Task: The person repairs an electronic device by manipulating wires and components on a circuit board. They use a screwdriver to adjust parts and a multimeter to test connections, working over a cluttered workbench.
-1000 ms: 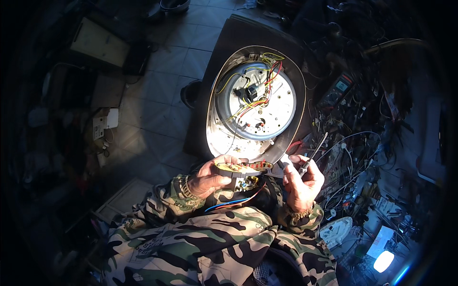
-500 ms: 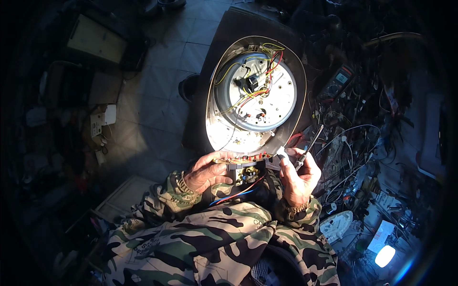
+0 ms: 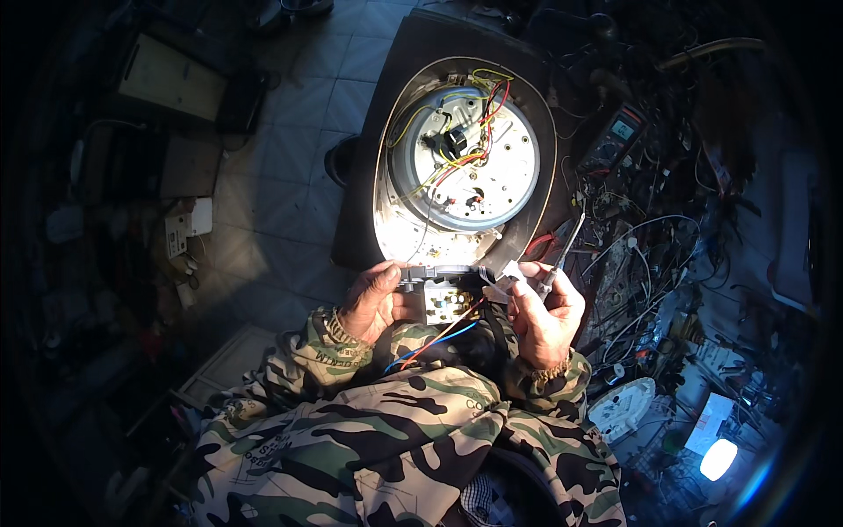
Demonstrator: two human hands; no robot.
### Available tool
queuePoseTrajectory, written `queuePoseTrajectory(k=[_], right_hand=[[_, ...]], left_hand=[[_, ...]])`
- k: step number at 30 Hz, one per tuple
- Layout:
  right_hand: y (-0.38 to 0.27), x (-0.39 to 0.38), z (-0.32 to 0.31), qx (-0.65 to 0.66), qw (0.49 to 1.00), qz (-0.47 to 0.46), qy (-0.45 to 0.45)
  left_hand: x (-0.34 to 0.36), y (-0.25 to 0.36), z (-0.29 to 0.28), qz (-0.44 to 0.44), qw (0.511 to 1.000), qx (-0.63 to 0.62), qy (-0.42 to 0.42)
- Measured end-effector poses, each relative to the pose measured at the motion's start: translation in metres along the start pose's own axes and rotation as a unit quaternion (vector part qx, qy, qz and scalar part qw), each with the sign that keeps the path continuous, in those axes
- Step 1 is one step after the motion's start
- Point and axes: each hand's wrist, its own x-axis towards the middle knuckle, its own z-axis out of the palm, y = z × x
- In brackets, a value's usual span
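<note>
Two hands hold one small circuit board [image 3: 443, 301]. The left hand [image 3: 373, 303] grips its left end. The right hand [image 3: 544, 312] pinches its right end and also holds a screwdriver [image 3: 562, 255]. Beyond them lies the opened cooker base [image 3: 465, 158] with coloured wires.

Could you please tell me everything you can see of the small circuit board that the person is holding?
The circuit board is small, pale and rectangular, seated in a dark plastic frame, facing up. The left hand holds its left end, the right hand its right. Red and blue wires trail from it toward the lap.
</note>
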Motion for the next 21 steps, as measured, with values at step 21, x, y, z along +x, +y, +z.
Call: queuePoseTrajectory(k=[21], right_hand=[[-0.034, -0.011, 0.012, 0.096, 0.992, 0.000, -0.079]], left_hand=[[0.010, 0.001, 0.055, 0.151, 0.988, -0.006, -0.035]])
